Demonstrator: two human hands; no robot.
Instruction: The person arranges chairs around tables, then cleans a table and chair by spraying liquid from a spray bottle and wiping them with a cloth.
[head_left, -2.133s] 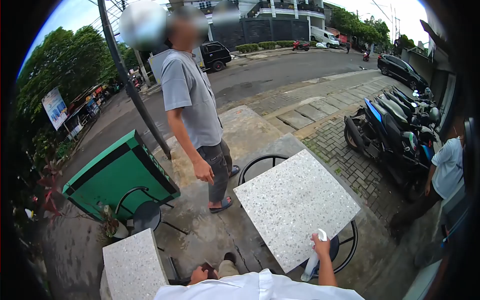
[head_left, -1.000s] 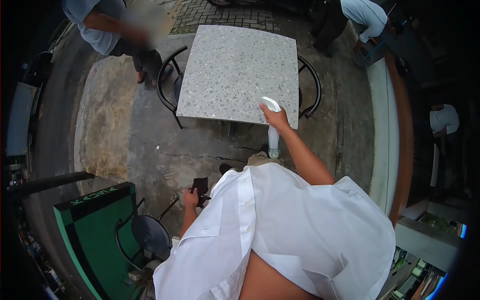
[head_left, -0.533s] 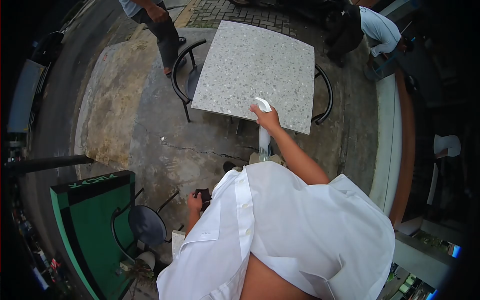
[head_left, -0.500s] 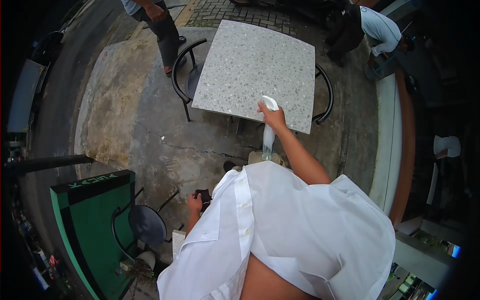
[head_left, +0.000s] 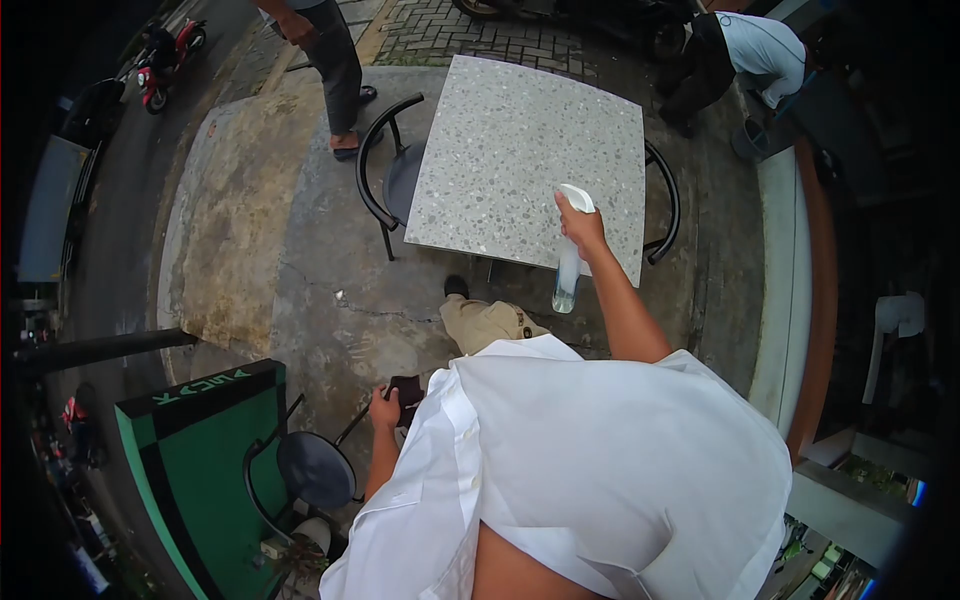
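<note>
My right hand (head_left: 584, 228) is wrapped around the neck of a spray bottle (head_left: 565, 285) with a white trigger head and a clear lower part. It is held upright at the near edge of a square speckled grey table (head_left: 520, 150), the head overlapping the tabletop. Low at my left side, my left hand (head_left: 383, 409) is closed on a dark maroon cloth (head_left: 408, 394), partly hidden by my white shirt. A black chair (head_left: 320, 468) stands close to that hand.
Black chairs flank the table, at its left (head_left: 400, 180) and right (head_left: 662, 200). One person (head_left: 335, 70) stands beyond the left chair; another (head_left: 750, 55) bends over a bucket (head_left: 750, 140). A green sign board (head_left: 210, 450) stands at lower left. A red motorbike (head_left: 165, 70) is on the road.
My right hand and the spray bottle have shifted right along the table's near edge. My leg now shows below the table. A red motorbike has appeared on the road.
</note>
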